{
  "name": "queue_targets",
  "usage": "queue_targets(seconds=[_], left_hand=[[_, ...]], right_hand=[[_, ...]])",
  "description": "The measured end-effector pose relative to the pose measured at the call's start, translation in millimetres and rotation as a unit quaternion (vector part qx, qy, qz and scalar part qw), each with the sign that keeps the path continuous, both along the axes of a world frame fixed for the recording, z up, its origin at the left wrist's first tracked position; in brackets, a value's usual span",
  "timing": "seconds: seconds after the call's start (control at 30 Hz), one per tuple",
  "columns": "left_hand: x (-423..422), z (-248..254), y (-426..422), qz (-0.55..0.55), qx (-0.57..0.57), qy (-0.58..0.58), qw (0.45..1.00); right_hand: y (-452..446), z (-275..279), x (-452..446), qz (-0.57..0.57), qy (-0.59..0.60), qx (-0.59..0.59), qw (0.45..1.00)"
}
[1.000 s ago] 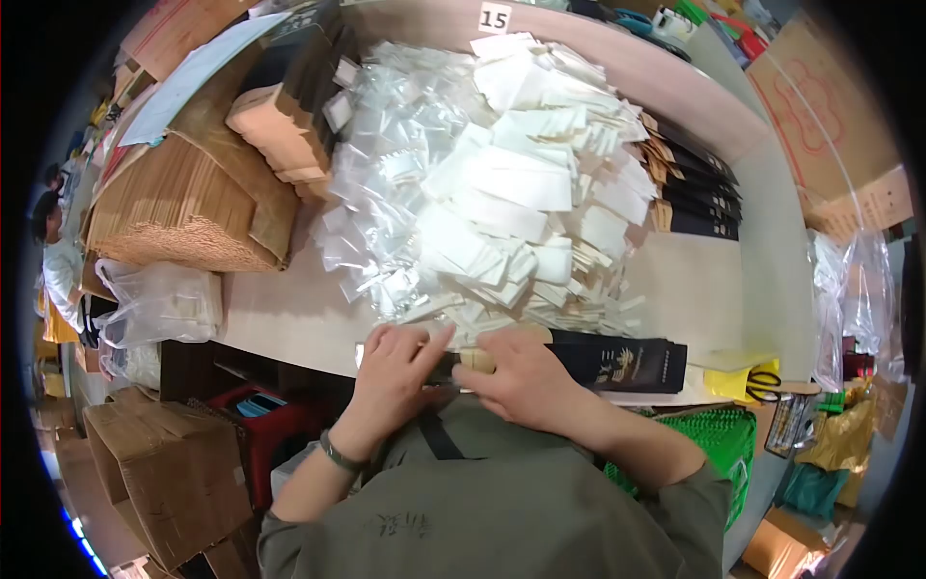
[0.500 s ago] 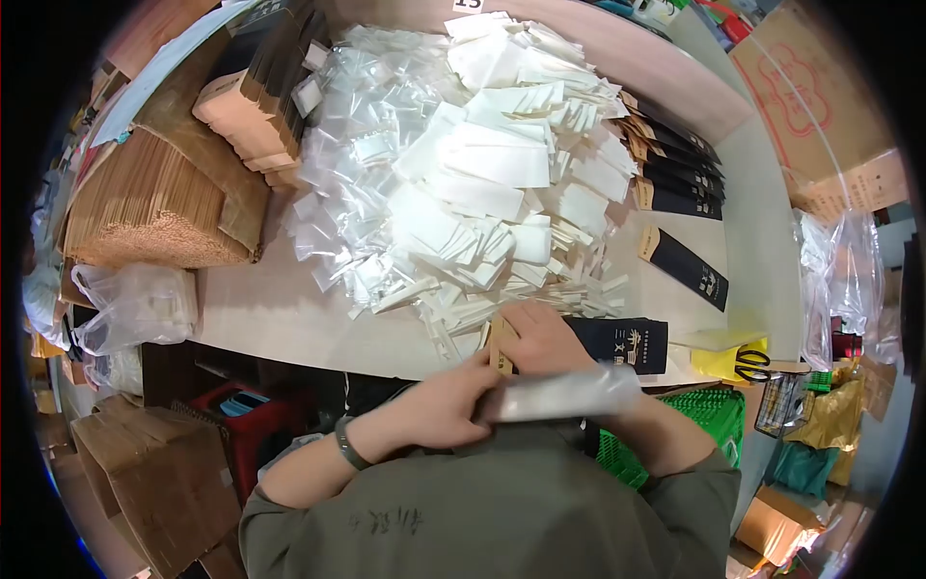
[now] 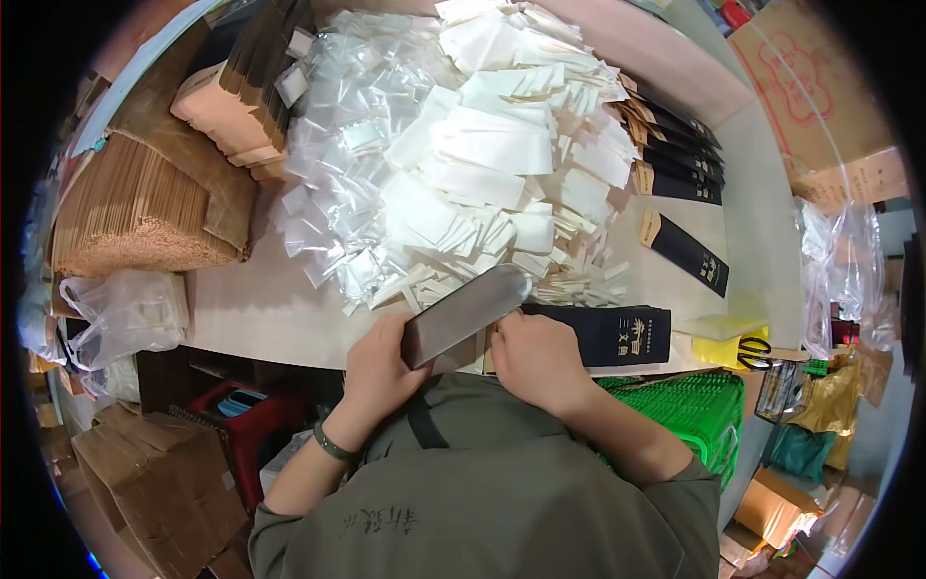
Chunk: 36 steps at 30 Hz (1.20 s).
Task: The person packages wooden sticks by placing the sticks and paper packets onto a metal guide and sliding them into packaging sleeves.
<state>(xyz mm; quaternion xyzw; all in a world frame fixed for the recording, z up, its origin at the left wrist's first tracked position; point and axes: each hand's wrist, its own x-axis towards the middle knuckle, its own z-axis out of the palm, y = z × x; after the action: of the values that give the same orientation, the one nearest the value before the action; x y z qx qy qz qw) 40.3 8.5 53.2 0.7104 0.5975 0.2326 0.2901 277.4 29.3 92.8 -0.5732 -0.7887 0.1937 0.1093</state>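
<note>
My left hand is closed round one end of a flat grey strip with a rounded tip, shiny like metal. The strip slants up to the right, its tip above my right hand. With fingers curled, my right hand grips the left end of a black paper sleeve with light printing, at the table's front edge; the fingertips are partly hidden. Just beyond both hands lies a heap of white paper packets, and clear plastic packets are piled to its left.
Black sleeves lie in a fanned row at the right, with a single sleeve nearer me. Scissors rest by a yellow holder. Kraft sleeves fill a carton at the left. A green basket stands below the table.
My left hand has moved left and up, swinging the grey strip from level to a slant pointing away from me. My right hand has drawn slightly nearer and curled its fingers.
</note>
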Motion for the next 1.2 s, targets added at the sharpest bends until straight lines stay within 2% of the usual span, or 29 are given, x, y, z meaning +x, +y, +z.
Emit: queue_targets(seconds=[0.07, 0.17, 0.2, 0.3, 0.33, 0.43, 0.47, 0.5, 0.53, 0.6, 0.7, 0.8, 0.9, 0.93, 1.0, 1.1, 1.17, 1.2], left_hand=[[-11, -3, -13, 0.002, 0.006, 0.009, 1.000], [-40, 9, -20, -0.076, -0.012, 0.074, 0.994], [-53, 18, -16, -0.118, -0.017, 0.132, 0.984], [-47, 30, 3, -0.174, 0.038, 0.120, 0.977], [-43, 30, 12, -0.199, 0.004, 0.123, 0.972], [-32, 27, 26, -0.223, 0.119, 0.052, 0.966], [-36, 35, 28, -0.229, 0.119, 0.033, 0.965], [-43, 32, 31, -0.174, 0.126, 0.042, 0.976], [-54, 23, 32, -0.118, 0.129, 0.049, 0.983], [-73, 6, 37, 0.017, 0.134, 0.022, 0.991], [-114, -10, 45, 0.088, 0.135, 0.078, 0.984], [-135, -14, 42, 0.131, 0.106, 0.056, 0.984], [-136, -22, 80, 0.144, 0.206, 0.095, 0.963], [-125, -15, 95, 0.163, 0.210, 0.058, 0.962], [-96, -6, 118, 0.161, 0.218, 0.028, 0.962], [-80, -6, 141, 0.109, 0.209, 0.054, 0.970], [-80, -2, 137, 0.098, 0.165, 0.065, 0.979], [-86, -4, 135, 0.101, 0.198, 0.069, 0.973]], right_hand=[[5, -1, 2, -0.011, 0.019, -0.036, 0.999], [7, 5, 3, -0.041, 0.085, -0.083, 0.992], [9, 9, 2, -0.051, 0.113, -0.097, 0.988], [-2, -3, -27, 0.020, 0.144, -0.043, 0.988], [-4, -3, -38, 0.041, 0.139, -0.044, 0.988], [21, 14, -29, 0.058, 0.157, -0.083, 0.982], [33, 14, -15, 0.026, 0.127, -0.012, 0.992], [49, 14, 3, 0.041, 0.008, 0.016, 0.999], [60, 16, 18, 0.024, -0.087, -0.007, 0.996], [67, 12, 31, 0.049, -0.083, -0.035, 0.995], [58, 22, 36, 0.056, -0.047, 0.044, 0.996], [65, 47, 29, 0.044, 0.014, 0.114, 0.992], [86, 65, -10, 0.062, 0.088, 0.145, 0.984], [97, 68, -33, 0.089, 0.095, 0.175, 0.976], [121, 53, -69, 0.142, -0.006, 0.179, 0.974], [135, 9, -85, 0.125, -0.148, 0.133, 0.972], [140, 4, -81, 0.126, -0.124, 0.172, 0.969], [139, 3, -77, 0.116, -0.088, 0.181, 0.973]])
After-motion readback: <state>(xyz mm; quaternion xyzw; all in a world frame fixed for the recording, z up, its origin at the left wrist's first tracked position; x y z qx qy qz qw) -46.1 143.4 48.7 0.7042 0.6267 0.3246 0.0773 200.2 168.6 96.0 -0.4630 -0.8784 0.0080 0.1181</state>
